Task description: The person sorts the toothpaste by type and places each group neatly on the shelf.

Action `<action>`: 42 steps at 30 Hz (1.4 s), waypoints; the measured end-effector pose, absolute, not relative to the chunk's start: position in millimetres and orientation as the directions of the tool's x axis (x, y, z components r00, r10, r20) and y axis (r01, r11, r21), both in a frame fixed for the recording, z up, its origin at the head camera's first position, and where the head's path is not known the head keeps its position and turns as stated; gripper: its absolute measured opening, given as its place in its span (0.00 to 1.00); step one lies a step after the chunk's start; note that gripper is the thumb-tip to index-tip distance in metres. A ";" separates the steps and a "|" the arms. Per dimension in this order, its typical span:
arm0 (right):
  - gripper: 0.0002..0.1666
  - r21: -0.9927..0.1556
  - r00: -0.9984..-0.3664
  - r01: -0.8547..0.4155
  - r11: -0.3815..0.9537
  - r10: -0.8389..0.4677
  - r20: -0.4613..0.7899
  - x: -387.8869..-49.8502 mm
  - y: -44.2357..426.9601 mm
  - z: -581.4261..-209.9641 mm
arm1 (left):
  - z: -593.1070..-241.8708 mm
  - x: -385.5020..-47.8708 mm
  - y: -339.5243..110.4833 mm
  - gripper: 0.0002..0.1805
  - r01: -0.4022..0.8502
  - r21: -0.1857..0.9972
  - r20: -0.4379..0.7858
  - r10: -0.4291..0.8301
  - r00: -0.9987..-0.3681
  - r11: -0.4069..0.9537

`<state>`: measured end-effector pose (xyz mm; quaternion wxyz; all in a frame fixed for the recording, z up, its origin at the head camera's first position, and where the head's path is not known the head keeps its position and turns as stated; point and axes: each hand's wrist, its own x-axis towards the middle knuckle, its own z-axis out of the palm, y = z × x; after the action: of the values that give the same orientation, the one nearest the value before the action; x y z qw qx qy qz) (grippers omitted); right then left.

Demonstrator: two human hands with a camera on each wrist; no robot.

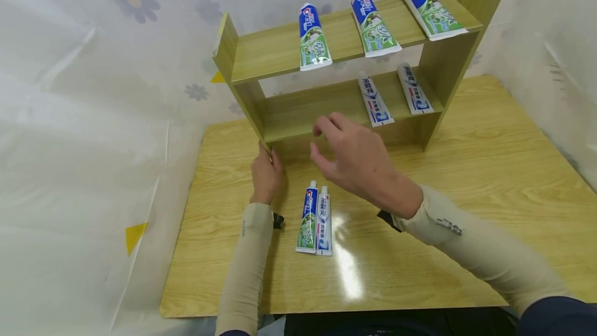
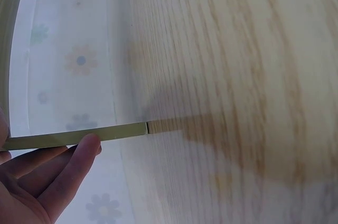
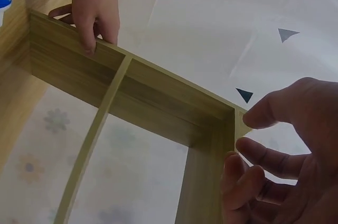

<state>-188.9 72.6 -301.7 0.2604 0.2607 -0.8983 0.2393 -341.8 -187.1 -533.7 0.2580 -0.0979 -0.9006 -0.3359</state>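
Observation:
A small wooden shelf (image 1: pixel 289 110) stands at the back of the table. My left hand (image 1: pixel 266 175) grips the lower part of its left side panel (image 2: pixel 121 130), thumb inside and fingers outside. My right hand (image 1: pixel 359 159) hovers before the lower board with bent fingers, thumb apart, holding nothing. Near it on that board lie two white toothpaste tubes, one left (image 1: pixel 375 101) and one right (image 1: pixel 415 89). Between my forearms, a blue-green Crest toothpaste tube (image 1: pixel 308 219) and a white toothpaste tube (image 1: pixel 324 222) lie side by side on the table.
Three blue-green Crest toothpaste tubes, left (image 1: pixel 314 38), middle (image 1: pixel 374 25) and right (image 1: pixel 431 9), rest on the upper board, their ends at its front edge. A flower-patterned sheet (image 1: pixel 177 30) hangs behind the shelf. The wooden table (image 1: pixel 508 170) extends right of it.

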 end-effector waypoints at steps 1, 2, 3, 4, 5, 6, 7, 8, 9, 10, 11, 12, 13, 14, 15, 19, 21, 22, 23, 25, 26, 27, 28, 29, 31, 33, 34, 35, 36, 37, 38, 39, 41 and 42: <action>0.10 -0.297 -0.735 -0.590 0.751 -0.348 0.582 -188.5 71.8 -304.7 | -534.8 -342.7 -187.7 0.24 0.347 0.553 0.526 0.006 -0.850 0.758; 0.10 -0.300 -0.742 -0.588 0.752 -0.352 0.571 -188.3 70.9 -307.5 | -533.3 -342.3 -187.5 0.24 0.349 0.562 0.522 0.006 -0.853 0.750; 0.10 -0.301 -0.748 -0.584 0.754 -0.356 0.560 -188.3 69.9 -310.5 | -531.6 -341.5 -187.1 0.25 0.350 0.563 0.523 0.005 -0.852 0.749; 0.11 -0.303 -0.754 -0.582 0.755 -0.361 0.549 -188.4 68.7 -313.2 | -528.6 -339.8 -186.2 0.24 0.347 0.563 0.524 0.001 -0.852 0.750; 0.11 -0.308 -0.762 -0.579 0.755 -0.366 0.534 -188.4 67.4 -315.8 | -523.7 -336.5 -184.8 0.24 0.355 0.569 0.527 0.002 -0.850 0.742; 0.12 -0.315 -0.771 -0.574 0.756 -0.370 0.518 -188.4 66.0 -318.4 | -519.0 -332.9 -182.9 0.24 0.351 0.570 0.528 -0.004 -0.849 0.743; 0.12 -0.318 -0.780 -0.569 0.758 -0.375 0.501 -188.3 64.7 -321.0 | -518.4 -332.5 -183.7 0.24 0.367 0.583 0.535 -0.003 -0.845 0.725; 0.13 -0.323 -0.790 -0.562 0.762 -0.378 0.483 -188.2 63.6 -323.6 | -510.7 -327.2 -181.3 0.24 0.371 0.592 0.533 -0.002 -0.846 0.715; 0.13 -0.328 -0.801 -0.553 0.766 -0.380 0.463 -187.9 62.6 -326.1 | -505.7 -323.4 -179.4 0.24 0.369 0.590 0.532 -0.002 -0.847 0.718; 0.14 -0.334 -0.811 -0.544 0.770 -0.380 0.444 -187.6 61.6 -328.8 | -498.9 -318.5 -177.0 0.24 0.370 0.597 0.527 -0.001 -0.850 0.712; 0.14 -0.340 -0.823 -0.533 0.775 -0.379 0.424 -187.5 60.9 -331.7 | -494.3 -315.3 -175.2 0.23 0.365 0.597 0.521 0.000 -0.853 0.715; 0.14 -0.343 -0.831 -0.524 0.780 -0.380 0.406 -187.2 60.0 -334.5 | -490.7 -313.1 -173.6 0.23 0.355 0.597 0.512 -0.001 -0.859 0.720; 0.15 -0.348 -0.840 -0.515 0.783 -0.379 0.389 -186.9 59.3 -337.4 | -488.1 -311.4 -172.2 0.22 0.348 0.594 0.506 -0.001 -0.862 0.725; 0.15 -0.352 -0.847 -0.506 0.788 -0.376 0.375 -186.8 58.5 -340.2 | -479.5 -305.7 -168.1 0.22 0.328 0.589 0.488 -0.002 -0.873 0.739; 0.16 -0.354 -0.854 -0.497 0.792 -0.375 0.361 -186.6 57.8 -343.2 | -478.3 -305.0 -167.4 0.22 0.322 0.586 0.484 -0.002 -0.875 0.743; 0.17 -0.352 -0.875 -0.469 0.810 -0.372 0.309 -186.3 55.2 -354.9 | -476.8 -304.3 -165.7 0.22 0.321 0.576 0.493 -0.006 -0.870 0.751; 0.18 -0.341 -0.887 -0.451 0.825 -0.373 0.272 -186.7 54.5 -361.2 | -486.0 -312.7 -169.7 0.22 0.337 0.580 0.510 -0.008 -0.860 0.742; 0.20 -0.341 -0.894 -0.441 0.831 -0.374 0.245 -186.9 54.1 -364.3 | -486.0 -312.7 -169.8 0.22 0.338 0.581 0.511 -0.009 -0.859 0.740; 0.22 -0.341 -0.901 -0.430 0.836 -0.374 0.218 -187.2 53.8 -367.4 | -486.2 -312.7 -170.2 0.22 0.341 0.583 0.513 -0.009 -0.859 0.737; 0.28 -0.346 -0.913 -0.407 0.845 -0.377 0.155 -188.1 53.6 -374.8 | -485.9 -312.4 -170.8 0.22 0.334 0.592 0.501 -0.010 -0.865 0.734; 0.31 -0.349 -0.918 -0.396 0.849 -0.377 0.122 -188.6 53.4 -378.8 | -485.8 -312.5 -171.3 0.22 0.329 0.595 0.494 -0.010 -0.869 0.733; 0.34 -0.356 -0.922 -0.383 0.853 -0.377 0.087 -188.8 52.9 -383.0 | -476.6 -304.0 -167.7 0.21 0.313 0.592 0.478 -0.011 -0.878 0.743; 0.37 -0.357 -0.925 -0.371 0.857 -0.377 0.057 -188.9 52.7 -387.5 | -477.0 -304.1 -168.2 0.21 0.303 0.595 0.467 -0.014 -0.884 0.745; 0.39 -0.360 -0.926 -0.361 0.860 -0.376 0.029 -188.9 52.3 -392.0 | -477.2 -303.9 -168.5 0.20 0.295 0.597 0.459 -0.017 -0.888 0.746; 0.40 -0.366 -0.927 -0.345 0.864 -0.374 -0.012 -189.1 50.8 -401.7 | -478.7 -304.4 -169.1 0.20 0.283 0.599 0.447 -0.020 -0.894 0.749; 0.41 -0.374 -0.930 -0.322 0.870 -0.364 -0.048 -189.4 48.9 -410.1 | -479.8 -304.4 -168.7 0.20 0.293 0.603 0.457 -0.019 -0.889 0.742; 0.41 -0.378 -0.931 -0.312 0.872 -0.359 -0.060 -189.5 48.3 -413.7 | -480.4 -304.5 -168.4 0.20 0.303 0.601 0.466 -0.016 -0.885 0.739; 0.41 -0.386 -0.932 -0.300 0.872 -0.354 -0.074 -189.8 47.7 -417.0 | -489.6 -311.4 -171.8 0.21 0.327 0.605 0.487 -0.013 -0.873 0.726; 0.41 -0.390 -0.933 -0.292 0.873 -0.349 -0.082 -190.3 47.2 -420.2 | -490.4 -311.9 -171.6 0.21 0.336 0.602 0.496 -0.009 -0.868 0.724; 0.41 -0.392 -0.934 -0.284 0.875 -0.345 -0.094 -190.7 46.8 -422.6 | -490.7 -311.9 -171.2 0.21 0.345 0.600 0.504 -0.006 -0.864 0.722; 0.42 -0.393 -0.934 -0.277 0.877 -0.342 -0.102 -191.1 46.7 -424.9 | -490.9 -311.7 -171.0 0.21 0.351 0.598 0.509 -0.003 -0.861 0.721; 0.42 -0.392 -0.934 -0.272 0.879 -0.339 -0.110 -191.3 46.6 -426.6 | -491.1 -312.0 -170.7 0.21 0.350 0.594 0.509 -0.002 -0.860 0.724; 0.42 -0.391 -0.933 -0.269 0.880 -0.338 -0.120 -192.1 46.3 -430.5 | -490.4 -312.0 -170.4 0.22 0.343 0.589 0.504 -0.001 -0.864 0.731; 0.42 -0.388 -0.934 -0.268 0.882 -0.337 -0.122 -192.4 46.1 -432.0 | -480.9 -305.4 -166.2 0.20 0.329 0.583 0.492 0.000 -0.871 0.742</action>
<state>-192.4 46.1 -432.0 -0.0932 0.1567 -0.9655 0.1860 -305.4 -166.2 -480.9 0.2372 -0.0912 -0.9028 -0.3471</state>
